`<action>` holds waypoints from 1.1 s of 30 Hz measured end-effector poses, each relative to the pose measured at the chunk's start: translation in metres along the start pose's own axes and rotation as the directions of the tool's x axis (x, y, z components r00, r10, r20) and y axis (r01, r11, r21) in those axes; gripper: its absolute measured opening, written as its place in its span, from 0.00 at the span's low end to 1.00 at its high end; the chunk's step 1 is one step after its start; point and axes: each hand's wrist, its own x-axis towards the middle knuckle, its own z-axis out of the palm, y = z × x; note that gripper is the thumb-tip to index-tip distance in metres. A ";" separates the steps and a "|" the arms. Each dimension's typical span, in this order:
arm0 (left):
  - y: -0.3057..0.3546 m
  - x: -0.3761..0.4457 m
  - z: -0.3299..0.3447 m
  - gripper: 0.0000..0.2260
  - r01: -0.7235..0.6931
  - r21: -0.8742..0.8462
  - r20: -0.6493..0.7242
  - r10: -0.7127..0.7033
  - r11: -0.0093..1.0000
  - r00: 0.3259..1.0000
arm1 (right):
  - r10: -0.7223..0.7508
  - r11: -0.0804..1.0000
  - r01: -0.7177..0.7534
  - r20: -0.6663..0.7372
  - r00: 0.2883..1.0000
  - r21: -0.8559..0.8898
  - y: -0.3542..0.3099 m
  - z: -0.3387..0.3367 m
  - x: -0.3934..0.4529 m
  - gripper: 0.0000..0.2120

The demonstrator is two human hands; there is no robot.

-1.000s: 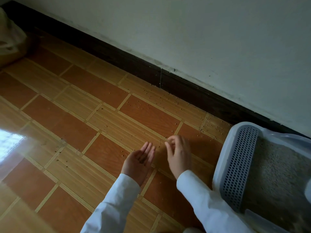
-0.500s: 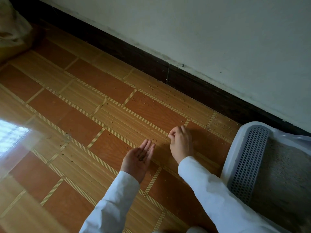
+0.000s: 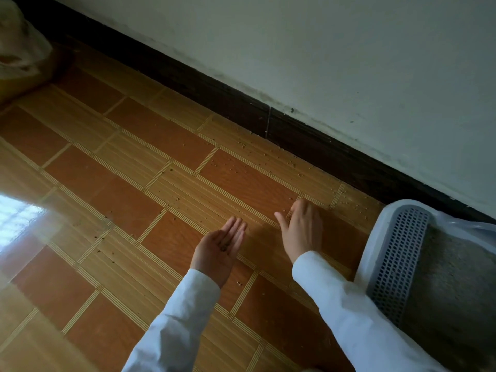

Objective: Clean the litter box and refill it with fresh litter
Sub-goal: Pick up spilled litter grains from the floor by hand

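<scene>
The litter box (image 3: 375,237), pale with a grey perforated step (image 3: 400,264), stands at the right edge with grey litter (image 3: 456,277) inside. Stray litter grains (image 3: 230,167) lie scattered over the tiled floor near the dark skirting. My left hand (image 3: 218,249) is cupped palm up just above the floor, with a few dark grains in the palm. My right hand (image 3: 302,226) is palm down to its right, fingertips touching the floor among the grains, thumb spread out; whether it pinches a grain is hidden. Both arms wear white sleeves.
A dark skirting board (image 3: 241,103) runs diagonally below the pale wall. A crumpled bag (image 3: 18,49) sits in the far left corner. Bright glare (image 3: 18,218) lies on the glossy tiles at the left.
My right hand has moved farther from me toward the skirting and spread flatter on the floor. My left hand stays cupped, shifted slightly. The view has tilted a little.
</scene>
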 end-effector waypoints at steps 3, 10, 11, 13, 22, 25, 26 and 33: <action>-0.001 0.003 0.000 0.17 0.007 0.015 0.003 -0.007 1.000 1.000 | -0.067 0.982 0.076 0.051 0.996 -0.175 0.001 0.007 0.003 0.20; -0.007 0.005 0.002 0.17 0.033 0.037 0.009 -0.034 0.999 0.999 | -0.199 0.910 0.207 0.059 0.978 -0.358 -0.001 0.017 0.003 0.06; -0.007 0.006 0.002 0.17 0.034 0.039 0.008 -0.035 0.999 0.999 | -0.203 0.904 0.217 0.077 0.976 -0.368 -0.002 0.016 0.002 0.06; -0.008 0.007 0.003 0.17 0.036 0.053 -0.001 -0.036 0.998 0.999 | -0.222 0.908 0.233 0.072 0.972 -0.348 -0.004 0.016 0.001 0.05; -0.013 0.015 0.010 0.17 0.021 0.153 -0.038 -0.016 0.988 0.999 | -0.628 0.768 0.627 -0.040 0.777 0.135 -0.041 0.009 -0.044 0.11; -0.013 0.013 0.011 0.16 0.039 0.074 -0.012 -0.038 0.996 0.999 | -0.369 0.903 0.366 -0.033 0.929 0.225 -0.028 0.005 -0.020 0.12; -0.012 0.012 0.011 0.16 0.048 0.043 0.001 -0.048 0.998 0.999 | -0.271 0.950 0.272 -0.023 0.962 0.156 -0.021 0.002 -0.007 0.13; -0.008 0.009 0.008 0.17 0.067 0.027 0.013 -0.068 0.997 0.998 | -0.051 0.967 0.061 0.049 0.998 -0.247 0.009 0.000 0.050 0.16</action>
